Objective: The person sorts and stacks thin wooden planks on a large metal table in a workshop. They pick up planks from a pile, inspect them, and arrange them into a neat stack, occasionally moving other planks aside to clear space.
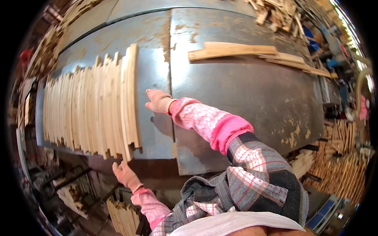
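Note:
A row of pale wooden strips [84, 106] lies side by side on the left part of a grey metal table [244, 90], their ends uneven. My left hand [126, 177], in a fingerless-looking tan glove, is at the near end of the rightmost strips. Its thumb and fingers are apart, with a fingertip at or very close to one strip's end; whether it touches I cannot tell. My right hand [158, 101], gloved alike, reaches over the table just right of the row. Its thumb and forefinger are apart, nothing shows between them, and its shadow falls below on the metal.
Several loose boards [236, 51] lie at the far side of the table. Scrap wood [279, 15] is heaped at the back right. Stacked strips [338, 173] stand low at the right, and more strips [123, 216] below the near edge. A seam [171, 78] crosses the tabletop.

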Demonstrator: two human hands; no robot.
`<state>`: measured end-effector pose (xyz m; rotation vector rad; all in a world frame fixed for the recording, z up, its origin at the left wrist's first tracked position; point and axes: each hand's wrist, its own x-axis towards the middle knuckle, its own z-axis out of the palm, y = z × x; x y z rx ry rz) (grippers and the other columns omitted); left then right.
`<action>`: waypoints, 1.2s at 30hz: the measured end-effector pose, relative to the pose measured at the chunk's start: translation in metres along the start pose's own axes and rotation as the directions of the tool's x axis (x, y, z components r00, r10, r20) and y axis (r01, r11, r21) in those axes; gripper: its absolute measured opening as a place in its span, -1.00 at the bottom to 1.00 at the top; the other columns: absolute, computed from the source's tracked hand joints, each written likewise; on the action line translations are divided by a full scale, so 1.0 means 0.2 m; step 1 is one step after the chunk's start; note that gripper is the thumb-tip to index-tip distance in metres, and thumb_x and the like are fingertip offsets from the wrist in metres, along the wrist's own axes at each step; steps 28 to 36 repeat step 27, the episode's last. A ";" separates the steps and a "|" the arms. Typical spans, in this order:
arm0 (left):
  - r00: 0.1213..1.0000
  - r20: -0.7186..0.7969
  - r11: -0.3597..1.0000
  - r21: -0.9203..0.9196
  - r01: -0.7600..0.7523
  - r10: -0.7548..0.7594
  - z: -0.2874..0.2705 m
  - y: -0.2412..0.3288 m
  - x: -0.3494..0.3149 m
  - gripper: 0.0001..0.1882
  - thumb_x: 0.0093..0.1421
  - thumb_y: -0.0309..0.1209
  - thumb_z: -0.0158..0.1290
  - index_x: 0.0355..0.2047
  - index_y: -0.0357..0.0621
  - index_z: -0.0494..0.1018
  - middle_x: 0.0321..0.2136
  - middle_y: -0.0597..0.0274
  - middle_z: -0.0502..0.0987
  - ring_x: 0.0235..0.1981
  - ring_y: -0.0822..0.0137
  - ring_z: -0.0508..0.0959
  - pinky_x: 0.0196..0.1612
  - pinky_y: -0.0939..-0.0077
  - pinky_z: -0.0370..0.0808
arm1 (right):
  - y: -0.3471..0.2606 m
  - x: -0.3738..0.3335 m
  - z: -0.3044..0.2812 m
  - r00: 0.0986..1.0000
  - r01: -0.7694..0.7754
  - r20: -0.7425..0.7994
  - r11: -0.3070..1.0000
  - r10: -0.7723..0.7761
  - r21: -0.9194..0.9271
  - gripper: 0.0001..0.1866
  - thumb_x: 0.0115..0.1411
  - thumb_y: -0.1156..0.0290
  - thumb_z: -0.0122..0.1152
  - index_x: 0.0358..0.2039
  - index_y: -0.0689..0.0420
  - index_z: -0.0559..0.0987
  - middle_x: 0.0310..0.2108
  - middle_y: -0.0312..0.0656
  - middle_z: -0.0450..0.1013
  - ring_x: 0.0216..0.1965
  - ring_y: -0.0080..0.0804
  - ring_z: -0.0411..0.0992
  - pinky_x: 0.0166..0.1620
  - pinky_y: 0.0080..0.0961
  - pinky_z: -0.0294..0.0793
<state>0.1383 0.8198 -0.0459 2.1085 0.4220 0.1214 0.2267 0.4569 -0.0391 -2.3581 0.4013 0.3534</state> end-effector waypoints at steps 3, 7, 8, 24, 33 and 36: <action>0.992 0.115 0.978 -0.206 -0.024 0.048 -0.03 0.18 -0.03 -0.54 0.35 -0.52 0.09 0.23 -0.41 0.35 -0.32 0.44 0.45 -0.34 0.57 0.38 -0.29 0.65 0.37 | 0.13 -0.21 -0.27 0.994 -0.072 -0.094 0.985 0.058 -0.156 -0.54 0.23 0.27 0.22 0.07 0.23 0.43 0.03 0.14 0.50 0.19 0.08 0.44 0.16 -0.13 0.47; 0.917 0.348 0.933 -0.353 -0.064 0.195 0.46 0.46 -0.36 -0.56 0.36 -0.56 0.07 0.24 -0.37 0.37 -0.23 0.39 0.50 -0.29 0.58 0.42 -0.21 0.69 0.41 | 0.78 -0.17 -0.86 0.918 -0.170 -0.394 0.850 -0.048 -0.499 -0.60 0.26 0.39 0.13 0.11 0.15 0.42 0.01 0.05 0.52 0.14 0.02 0.48 0.06 -0.14 0.52; 0.883 0.408 0.934 -0.346 -0.088 0.234 0.53 0.51 -0.42 -0.55 0.36 -0.57 0.07 0.24 -0.36 0.37 -0.21 0.37 0.52 -0.27 0.56 0.43 -0.18 0.68 0.43 | 0.85 -0.15 -1.01 0.934 -0.257 -0.350 0.809 0.069 -0.529 -0.62 0.29 0.39 0.09 0.12 0.13 0.42 0.05 0.01 0.52 0.15 -0.02 0.48 0.06 -0.09 0.51; 0.684 0.724 0.976 -0.201 0.081 0.092 1.53 1.13 -1.68 -0.46 0.32 -0.39 0.15 0.23 -0.39 0.31 -0.22 0.20 0.48 -0.29 0.46 0.50 -0.28 0.52 0.56 | 1.83 -0.93 -1.66 0.990 -0.136 0.001 0.952 0.142 -0.276 -0.50 -0.02 0.26 0.37 -0.07 0.24 0.62 -0.21 0.04 0.64 -0.16 -0.04 0.65 -0.16 -0.15 0.63; 0.763 0.644 0.993 -0.054 0.107 -0.047 1.86 1.31 -1.79 -0.27 0.30 -0.28 0.19 0.36 -0.31 0.16 -0.26 0.21 0.44 -0.28 0.45 0.50 -0.31 0.50 0.58 | 1.85 -1.11 -1.48 0.988 -0.121 0.093 0.993 0.121 -0.003 -0.39 -0.12 0.14 0.47 -0.05 0.20 0.62 -0.19 0.08 0.63 -0.18 0.00 0.63 -0.09 -0.17 0.61; 0.763 0.644 0.993 -0.054 0.107 -0.047 1.86 1.31 -1.79 -0.27 0.30 -0.28 0.19 0.36 -0.31 0.16 -0.26 0.21 0.44 -0.28 0.45 0.50 -0.31 0.50 0.58 | 1.85 -1.11 -1.48 0.988 -0.121 0.093 0.993 0.121 -0.003 -0.39 -0.12 0.14 0.47 -0.05 0.20 0.62 -0.19 0.08 0.63 -0.18 0.00 0.63 -0.09 -0.17 0.61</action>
